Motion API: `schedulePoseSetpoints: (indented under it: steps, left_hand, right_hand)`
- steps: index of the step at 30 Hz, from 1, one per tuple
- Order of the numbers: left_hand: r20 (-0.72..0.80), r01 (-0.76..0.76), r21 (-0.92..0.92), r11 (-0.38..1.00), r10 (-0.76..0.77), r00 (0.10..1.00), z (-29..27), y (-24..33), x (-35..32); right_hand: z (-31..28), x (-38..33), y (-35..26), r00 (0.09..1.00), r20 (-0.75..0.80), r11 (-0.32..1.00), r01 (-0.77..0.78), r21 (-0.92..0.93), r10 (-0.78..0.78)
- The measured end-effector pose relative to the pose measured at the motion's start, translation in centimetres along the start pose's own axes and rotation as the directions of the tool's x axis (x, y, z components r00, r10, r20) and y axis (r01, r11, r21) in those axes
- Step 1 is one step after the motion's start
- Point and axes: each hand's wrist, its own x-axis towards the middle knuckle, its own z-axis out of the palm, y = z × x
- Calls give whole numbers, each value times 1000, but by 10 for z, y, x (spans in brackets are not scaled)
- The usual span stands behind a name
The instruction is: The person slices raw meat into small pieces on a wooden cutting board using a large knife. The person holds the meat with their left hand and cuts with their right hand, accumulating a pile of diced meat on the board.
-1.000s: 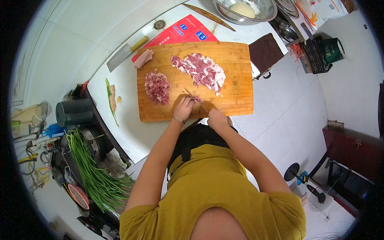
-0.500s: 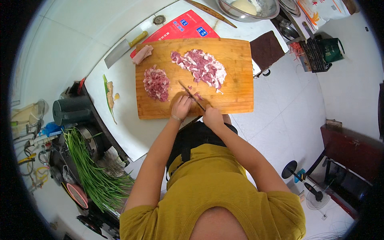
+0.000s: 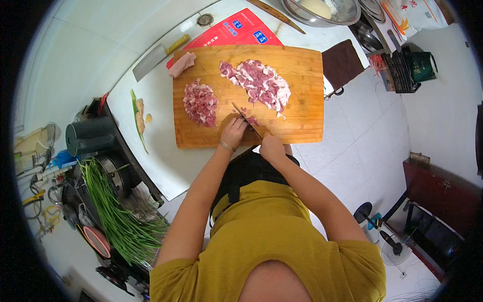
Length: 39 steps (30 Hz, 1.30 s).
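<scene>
My right hand point(image 3: 272, 147) grips a knife point(image 3: 247, 120), its thin blade slanting up and left across the near part of a wooden cutting board point(image 3: 297, 118). Close against the blade's left side, my left hand point(image 3: 233, 132) has its fingers curled down on a piece of meat, mostly hidden under them. Small meat strips point(image 3: 253, 121) lie just right of the blade. A heap of finely diced meat point(image 3: 200, 103) sits to the left on the board. Larger sliced meat point(image 3: 259, 83) spreads beyond the knife. At the far left corner rests a pale pink slab point(image 3: 182, 65).
A cleaver point(image 3: 151, 61) with a yellow handle lies left of the board, near ginger point(image 3: 140, 117) and a green stalk. Behind are a red sheet point(image 3: 231, 30) and a metal bowl point(image 3: 322, 17) holding dough. Long green stalks point(image 3: 118, 216) lie lower left.
The view has shifted slightly, so the board and its contents sit a little further right. Both hands keep their places at the knife, whose blade appears slightly more upright.
</scene>
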Motion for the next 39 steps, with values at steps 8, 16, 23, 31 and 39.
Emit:
schedulePoseSetpoints:
  steps: [8,16,23,31,39]
  left_hand:
    - [45,-17,61,998,14,999,0,-1,0]
    - [-43,30,-80,996,-33,999,-5,4,-8]
    - [-75,131,-48,990,-135,988,-21,7,-10]
    - [2,59,82,995,-59,998,-9,1,-17]
    - [-28,-48,113,992,52,998,-2,-6,-8]
  right_hand:
    - [4,37,-24,1000,-27,998,17,61,-15]
    - [4,29,-20,998,-53,989,-19,147,27]
    - [-21,39,-16,998,-57,977,27,213,-15]
    - [-21,-4,-6,999,-12,999,35,41,-34]
    - [-7,27,-25,996,85,1000,18,-19,-16]
